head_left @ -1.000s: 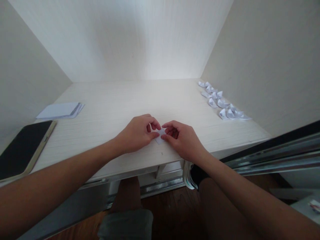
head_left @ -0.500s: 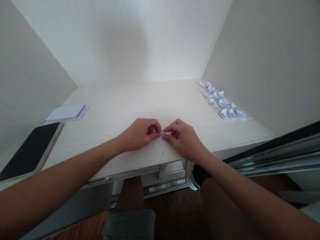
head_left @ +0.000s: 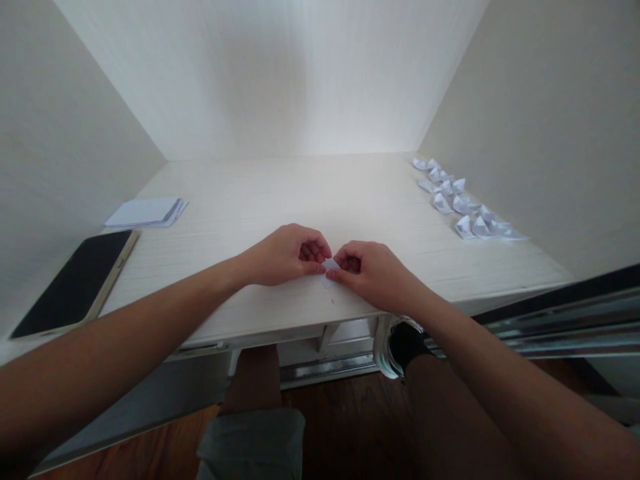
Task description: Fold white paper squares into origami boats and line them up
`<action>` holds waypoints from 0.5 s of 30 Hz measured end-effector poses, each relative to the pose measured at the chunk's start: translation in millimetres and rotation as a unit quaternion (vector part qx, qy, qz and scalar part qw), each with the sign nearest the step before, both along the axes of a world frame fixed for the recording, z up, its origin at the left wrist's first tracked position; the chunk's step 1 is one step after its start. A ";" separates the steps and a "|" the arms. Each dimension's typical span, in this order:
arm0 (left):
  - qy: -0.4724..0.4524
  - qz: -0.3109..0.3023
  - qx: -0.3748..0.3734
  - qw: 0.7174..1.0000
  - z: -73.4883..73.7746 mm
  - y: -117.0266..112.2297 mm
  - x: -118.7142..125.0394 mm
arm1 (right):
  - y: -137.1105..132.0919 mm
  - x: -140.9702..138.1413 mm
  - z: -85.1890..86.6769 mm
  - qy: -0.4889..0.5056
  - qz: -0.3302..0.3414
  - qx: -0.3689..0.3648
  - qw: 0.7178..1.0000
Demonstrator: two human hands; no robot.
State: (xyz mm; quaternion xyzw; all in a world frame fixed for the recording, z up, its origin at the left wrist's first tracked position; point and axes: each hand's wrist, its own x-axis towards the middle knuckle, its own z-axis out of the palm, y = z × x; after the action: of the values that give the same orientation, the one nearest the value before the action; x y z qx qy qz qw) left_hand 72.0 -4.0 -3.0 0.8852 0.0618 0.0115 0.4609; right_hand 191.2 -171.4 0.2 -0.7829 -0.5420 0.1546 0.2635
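Near the front edge of the pale wooden desk (head_left: 350, 193), the left hand (head_left: 285, 255) and right hand (head_left: 373, 275) meet, fingertips pinching a small folded white paper piece (head_left: 331, 265) between them. Folded white paper shapes (head_left: 463, 203) lie toward the desk's far right; a black tablet (head_left: 75, 283) and white paper stack (head_left: 145, 212) lie at its left.

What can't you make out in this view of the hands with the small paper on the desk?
Head view:
small white paper: mostly covered by fingertips of left hand and right hand; its folds are hidden.
folded paper pieces at far right: too small to tell their shape.
stack of sheets: too small to count.
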 end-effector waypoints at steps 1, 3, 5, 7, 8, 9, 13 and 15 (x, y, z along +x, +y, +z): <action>0.004 -0.004 -0.007 1.000 0.2 1.2 0.2 | 1.0 1.0 1.1 0.000 0.004 -0.007 1.000; 0.015 -0.018 -0.011 1.000 1.8 3.6 0.5 | 2.7 3.5 2.9 0.001 0.012 -0.021 1.000; 0.024 -0.034 -0.005 0.999 4.3 5.3 0.5 | 3.9 6.1 4.6 0.001 0.018 -0.032 0.999; 0.028 -0.043 0.006 0.999 6.5 6.3 0.7 | 4.8 8.2 6.0 0.002 0.024 -0.036 0.999; 0.028 -0.043 0.014 0.999 7.4 6.6 0.8 | 5.0 9.0 6.5 0.003 0.026 -0.035 0.999; 0.027 -0.042 0.022 0.998 7.9 6.7 1.0 | 5.2 9.7 6.8 0.006 0.028 -0.033 0.999; 0.018 -0.042 0.047 0.998 7.2 5.3 0.8 | 3.5 10.7 3.2 0.018 0.027 -0.010 0.999; -0.004 -0.031 0.053 0.998 4.7 2.5 -1.3 | 0.4 10.1 -1.5 0.011 0.030 0.019 0.999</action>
State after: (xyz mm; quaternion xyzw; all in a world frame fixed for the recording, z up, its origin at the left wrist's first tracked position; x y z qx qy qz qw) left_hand 70.6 -1.4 1.7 0.9099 0.0315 0.0042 0.4136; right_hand 201.3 -171.1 -1.3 -0.7594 -0.5651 0.1609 0.2794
